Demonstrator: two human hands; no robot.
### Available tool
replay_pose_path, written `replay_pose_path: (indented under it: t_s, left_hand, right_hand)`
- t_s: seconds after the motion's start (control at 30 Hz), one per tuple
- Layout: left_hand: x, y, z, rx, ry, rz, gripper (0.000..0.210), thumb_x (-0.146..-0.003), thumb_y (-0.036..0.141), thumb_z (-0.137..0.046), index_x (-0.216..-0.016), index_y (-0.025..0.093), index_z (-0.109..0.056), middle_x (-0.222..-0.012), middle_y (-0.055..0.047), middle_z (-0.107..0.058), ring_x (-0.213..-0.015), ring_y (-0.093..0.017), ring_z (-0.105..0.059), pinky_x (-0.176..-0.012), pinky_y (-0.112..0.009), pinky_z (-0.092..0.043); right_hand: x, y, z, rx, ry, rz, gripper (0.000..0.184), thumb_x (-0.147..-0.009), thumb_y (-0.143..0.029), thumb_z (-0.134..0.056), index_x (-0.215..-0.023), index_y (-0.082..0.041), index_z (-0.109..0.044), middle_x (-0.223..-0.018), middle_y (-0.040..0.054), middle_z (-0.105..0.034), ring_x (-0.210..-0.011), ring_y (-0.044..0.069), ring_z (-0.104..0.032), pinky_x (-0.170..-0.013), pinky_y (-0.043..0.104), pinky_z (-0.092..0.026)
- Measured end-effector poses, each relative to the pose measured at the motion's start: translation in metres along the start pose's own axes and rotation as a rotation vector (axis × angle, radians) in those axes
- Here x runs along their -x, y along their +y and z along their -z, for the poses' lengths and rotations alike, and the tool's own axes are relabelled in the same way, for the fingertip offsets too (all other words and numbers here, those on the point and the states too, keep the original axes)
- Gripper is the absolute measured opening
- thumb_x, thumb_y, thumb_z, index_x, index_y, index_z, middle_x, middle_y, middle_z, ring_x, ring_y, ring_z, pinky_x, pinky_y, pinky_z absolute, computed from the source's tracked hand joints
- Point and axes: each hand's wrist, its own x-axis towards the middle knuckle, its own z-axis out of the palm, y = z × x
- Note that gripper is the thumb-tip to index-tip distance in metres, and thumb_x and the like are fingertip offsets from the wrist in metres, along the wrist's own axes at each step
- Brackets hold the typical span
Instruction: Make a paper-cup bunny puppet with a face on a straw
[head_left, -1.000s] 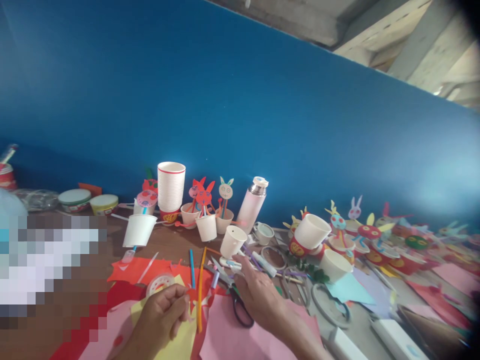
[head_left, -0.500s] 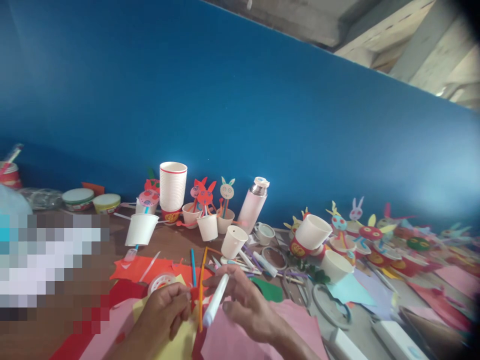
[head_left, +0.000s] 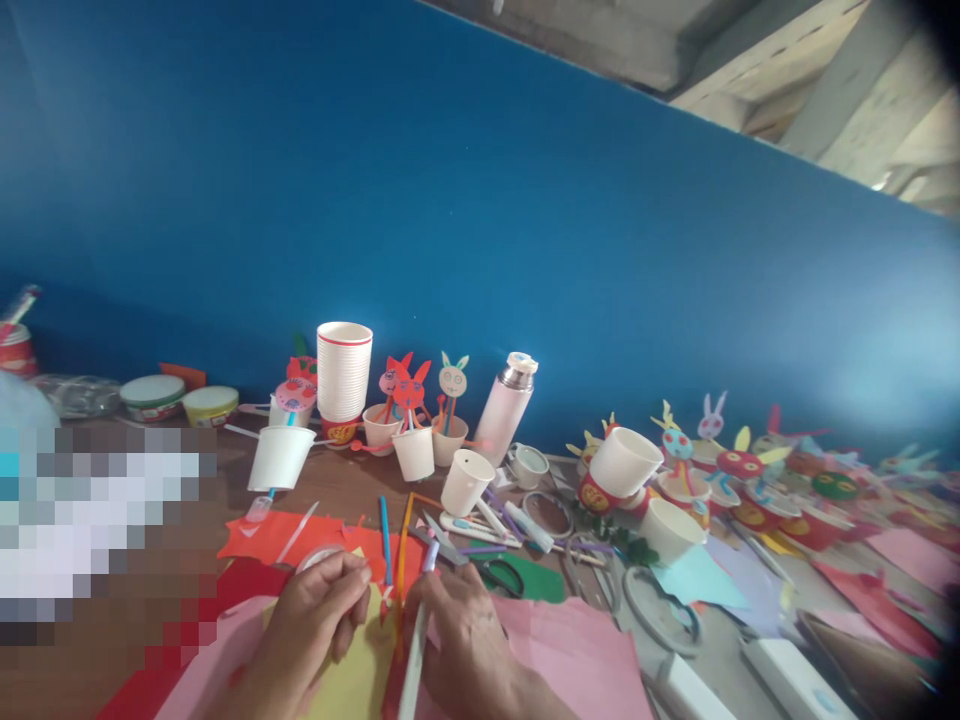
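My right hand (head_left: 469, 625) is closed around a slim white marker (head_left: 412, 665) with a lilac end, which points away from me. Its knuckles face up, over the edge of a pink paper sheet (head_left: 577, 650). My left hand (head_left: 322, 610) has its fingers curled together above a yellow sheet (head_left: 356, 670). Whatever may be between those fingers is hidden. An orange straw (head_left: 403, 540) and a blue straw (head_left: 385, 535) lie between and beyond the hands. Just past my right hand, scissors (head_left: 502, 577) with dark handles rest on green paper (head_left: 540, 580).
A stack of paper cups (head_left: 344, 370) and a pink flask (head_left: 504, 410) stand by the blue wall. Several cup figures with paper rabbit heads (head_left: 454, 378) stand around them and at right. A tape roll (head_left: 664, 610) lies at right; orange paper (head_left: 285, 535) lies at left.
My right hand has turned over from spread fingers to a closed grip, and the marker's lilac end now points away from me. The scissors' handles have come into view. My left hand has shifted slightly.
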Motion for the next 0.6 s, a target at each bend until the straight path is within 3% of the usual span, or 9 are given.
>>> replay_pose_path:
  t_s: [0.17,0.23,0.5,0.6]
  left_hand:
    - [0.001,0.005,0.000,0.008,0.039,-0.030,0.038,-0.074,0.045,-0.058,-0.055,0.017,-0.043,-0.043,0.010,-0.039,-0.035,-0.003,-0.032,-0.040,-0.016,-0.024]
    - [0.002,0.005,-0.001,0.019,0.035,-0.020,0.039,-0.073,0.046,-0.059,-0.054,0.017,-0.043,-0.042,0.010,-0.039,-0.034,-0.003,-0.031,-0.039,-0.016,-0.023]
    - [-0.001,-0.004,-0.004,0.040,0.022,0.003,0.037,-0.072,0.045,-0.059,-0.052,0.017,-0.044,-0.041,0.008,-0.042,-0.031,-0.002,-0.030,-0.036,-0.017,-0.017]
    - [0.002,-0.005,-0.007,-0.033,-0.022,0.011,0.034,-0.071,0.044,-0.058,-0.054,0.017,-0.045,-0.043,0.007,-0.047,-0.029,-0.002,-0.028,-0.035,-0.018,-0.015]
  right_hand:
    - [-0.001,-0.004,-0.003,-0.085,-0.035,0.126,0.020,-0.070,-0.011,-0.051,-0.086,-0.023,-0.050,-0.078,0.0000,-0.065,-0.075,0.018,-0.060,-0.079,0.032,-0.037]
    - [-0.003,-0.002,0.002,-0.119,-0.049,0.114,0.020,-0.071,-0.011,-0.051,-0.087,-0.023,-0.050,-0.082,0.0012,-0.066,-0.077,0.018,-0.060,-0.079,0.032,-0.038]
    - [-0.009,0.008,0.021,-0.222,0.183,-0.119,0.014,-0.078,-0.009,-0.052,-0.074,-0.022,-0.047,-0.073,-0.0012,-0.062,-0.074,0.018,-0.055,-0.072,0.030,-0.039]
    - [-0.007,0.006,0.019,-0.316,0.160,-0.254,0.013,-0.076,-0.010,-0.056,-0.077,-0.021,-0.050,-0.078,0.0002,-0.060,-0.080,0.018,-0.055,-0.073,0.029,-0.040]
